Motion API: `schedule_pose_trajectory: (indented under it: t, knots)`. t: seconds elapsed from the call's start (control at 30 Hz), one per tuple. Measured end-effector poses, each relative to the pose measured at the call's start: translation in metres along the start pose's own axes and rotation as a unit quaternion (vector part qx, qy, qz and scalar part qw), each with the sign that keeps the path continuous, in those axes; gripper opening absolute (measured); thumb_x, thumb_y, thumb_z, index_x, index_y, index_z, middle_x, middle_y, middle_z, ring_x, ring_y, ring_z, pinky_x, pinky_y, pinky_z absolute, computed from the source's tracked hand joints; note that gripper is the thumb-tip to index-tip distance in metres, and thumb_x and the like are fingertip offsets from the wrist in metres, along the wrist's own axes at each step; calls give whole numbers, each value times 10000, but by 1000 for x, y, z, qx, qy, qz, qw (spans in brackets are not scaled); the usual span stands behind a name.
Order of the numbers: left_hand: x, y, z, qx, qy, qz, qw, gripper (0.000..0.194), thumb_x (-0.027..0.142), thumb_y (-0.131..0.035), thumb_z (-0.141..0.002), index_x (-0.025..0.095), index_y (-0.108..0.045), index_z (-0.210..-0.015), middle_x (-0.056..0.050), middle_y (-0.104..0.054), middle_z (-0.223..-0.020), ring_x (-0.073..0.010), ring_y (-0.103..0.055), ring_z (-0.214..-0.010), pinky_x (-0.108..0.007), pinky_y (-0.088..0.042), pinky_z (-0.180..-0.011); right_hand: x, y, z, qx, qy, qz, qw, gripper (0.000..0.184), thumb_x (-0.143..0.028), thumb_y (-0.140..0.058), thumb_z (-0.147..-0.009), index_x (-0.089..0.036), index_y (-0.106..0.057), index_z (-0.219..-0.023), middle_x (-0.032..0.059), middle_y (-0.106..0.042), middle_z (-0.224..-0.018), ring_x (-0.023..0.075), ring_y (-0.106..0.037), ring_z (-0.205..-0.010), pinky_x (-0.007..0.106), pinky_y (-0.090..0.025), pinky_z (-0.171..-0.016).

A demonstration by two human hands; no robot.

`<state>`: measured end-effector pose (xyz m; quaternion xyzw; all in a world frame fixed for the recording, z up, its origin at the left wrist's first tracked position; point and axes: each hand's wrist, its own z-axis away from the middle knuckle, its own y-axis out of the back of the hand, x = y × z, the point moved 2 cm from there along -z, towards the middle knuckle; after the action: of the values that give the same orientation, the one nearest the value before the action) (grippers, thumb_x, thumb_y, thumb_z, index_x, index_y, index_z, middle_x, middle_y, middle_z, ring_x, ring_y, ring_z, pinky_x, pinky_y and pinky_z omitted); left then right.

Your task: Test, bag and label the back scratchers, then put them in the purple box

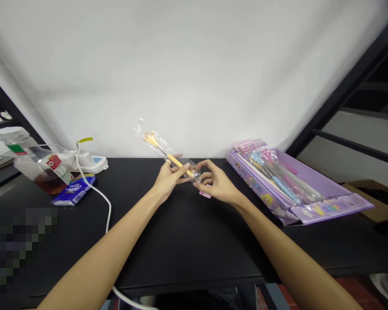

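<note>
Gripping a plastic-wrapped utensil between left hand and right hand.

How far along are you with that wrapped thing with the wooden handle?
Not far, it seems. Done: nothing clearly yet, though a small pink piece lies on the black table. In hand: the left hand grips the wooden handle, and the right hand holds the clear plastic wrap. Left: the wrap covers the utensil's head.
</note>
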<state>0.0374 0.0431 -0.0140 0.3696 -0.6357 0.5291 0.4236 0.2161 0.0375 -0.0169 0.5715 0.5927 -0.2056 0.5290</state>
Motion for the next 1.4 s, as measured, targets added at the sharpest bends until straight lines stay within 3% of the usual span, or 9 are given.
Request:
schedule_pose_trajectory:
  t: [0.2, 0.37, 0.5, 0.67, 0.83, 0.97, 1.07, 1.17, 1.4]
  knots:
    - [2, 9, -5, 37, -2, -4, 999, 558, 235, -793, -826, 169, -479, -1283, -87, -764, -910, -229, -754, -870, -406, -614, -830, 10, 23, -3, 28, -19, -58, 998, 488, -86, -501, -714, -253, -525, -1172, 41, -610, -1134, 121, -669, -650, 297, -545, -591]
    - [2, 8, -3, 20, 30, 22, 999, 585, 262, -820, -799, 175, -492, -1276, -83, -756, -917, -214, -745, -849, -402, -608, -830, -5, 25, 0, -23, 91, 44, 995, 397, -135, -635, -780, -273, -666, -1151, 87, -498, -1403, 261, -573, -1198, 412, -540, -921]
    - [-1, 3, 0, -38, 53, 26, 998, 531, 263, -841, -774, 181, -541, -1205, -59, -736, -906, -198, -730, -835, -396, -606, -819, -12, 18, 0, 11, 110, 78, 991, 125, -344, -780, -810, -244, -743, -876, 80, -481, -1430, 275, -519, -1262, 447, -445, -1081]
    - [-4, -4, 3, -101, 24, 7, 995, 374, 390, -805, -813, 173, -597, -1036, -34, -683, -906, -195, -700, -881, -426, -596, -862, -3, 14, -6, 49, 2, -22, 999, 299, -464, -801, -768, -206, -670, -844, 84, -603, -1134, 232, -639, -1019, 384, -558, -847]
    - [-1, -1, 4, -130, 3, -71, 989, 590, 329, -836, -780, 206, -568, -1291, -71, -698, -1037, -225, -690, -1003, -428, -566, -941, 0, 15, -5, 41, -98, -129, 986, 564, -344, -925, -605, -227, -590, -1043, -23, -665, -817, 159, -667, -711, 315, -546, -697]
    - [2, 2, 5, -159, 21, -137, 977, 825, 197, -888, -692, 213, -499, -1419, -100, -714, -1081, -261, -693, -1056, -478, -553, -986, -2, 17, -3, 0, -126, -102, 987, 398, -418, -862, -693, -156, -728, -960, 20, -703, -716, 159, -651, -662, 299, -501, -657]
    - [4, 3, 5, -162, 40, -139, 976, 666, 205, -884, -698, 168, -594, -1296, -104, -722, -1011, -259, -719, -963, -478, -598, -912, -1, 20, -2, -23, -137, -86, 987, 344, -451, -831, -725, -133, -767, -840, 35, -704, -700, 136, -612, -620, 283, -471, -616]
    - [9, 7, 1, -133, 19, -113, 984, 522, 232, -866, -732, 143, -629, -1189, -114, -725, -1021, -243, -730, -914, -455, -610, -900, 2, 21, -1, -49, -163, -96, 981, 342, -447, -847, -704, -138, -750, -814, 26, -695, -676, 132, -612, -603, 276, -479, -601]
    - [14, 32, -14, 94, -62, -25, 993, 885, 255, -761, -862, 213, -213, -1555, -56, -749, -922, -198, -745, -865, -425, -583, -947, 2, 16, 1, -126, -205, -85, 967, 339, -438, -849, -702, -147, -689, -768, 21, -688, -642, 118, -599, -562, 263, -492, -567]
